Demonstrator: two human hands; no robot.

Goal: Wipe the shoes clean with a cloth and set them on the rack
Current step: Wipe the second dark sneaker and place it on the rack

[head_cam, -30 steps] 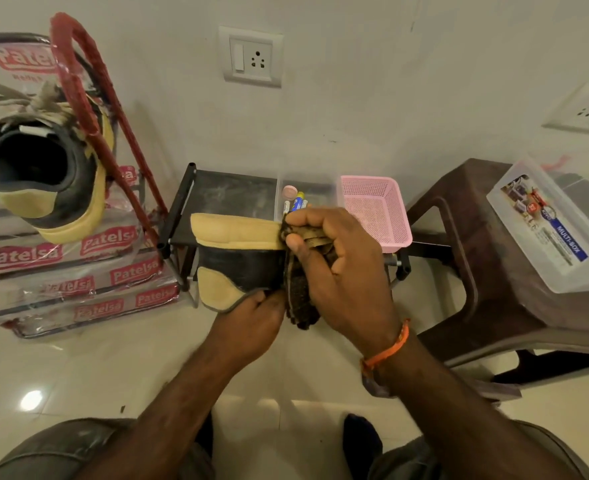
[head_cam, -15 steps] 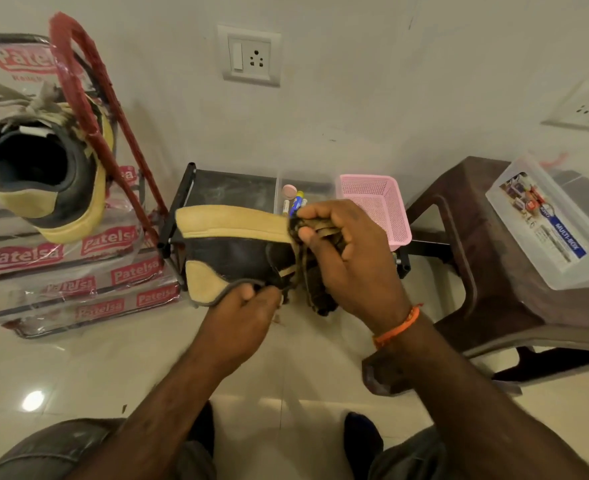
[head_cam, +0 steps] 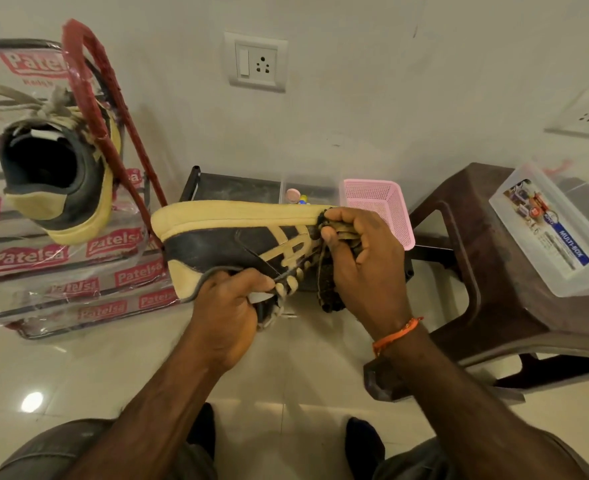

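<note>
Rack (head_cam: 89, 109): red frame, far left of both grips, up against wall; plastic-wrapped shelves w/ red logo.
Stool (head_cam: 494, 258): brown plastic, just right of R grip; clear lidded box (head_cam: 549, 233) on top.
Shoe on rack (head_cam: 57, 168): black/tan, heel opening toward camera, well left of L grip.
Held shoe (head_cam: 237, 244): black/tan, sole up, on its side, heel end left, toe end hidden behind R hand; in mid-air above floor, betw. both grips.
L hand (head_cam: 227, 313): forearm reaches up from below, fingers curled closed around collar/lace edge on shoe's underside; grip = holding shoe.
R hand (head_cam: 365, 261): wrist bent, orange thread band (head_cam: 397, 336) on it; fingers bunched, thumb pressing; grip = closed on cloth, pushed against shoe's sole edge near toe.
Cloth (head_cam: 327, 289): dark, crumpled, hangs below R grip, touching shoe side.
Pink basket (head_cam: 386, 209): just behind R grip, on low black stand.
</note>
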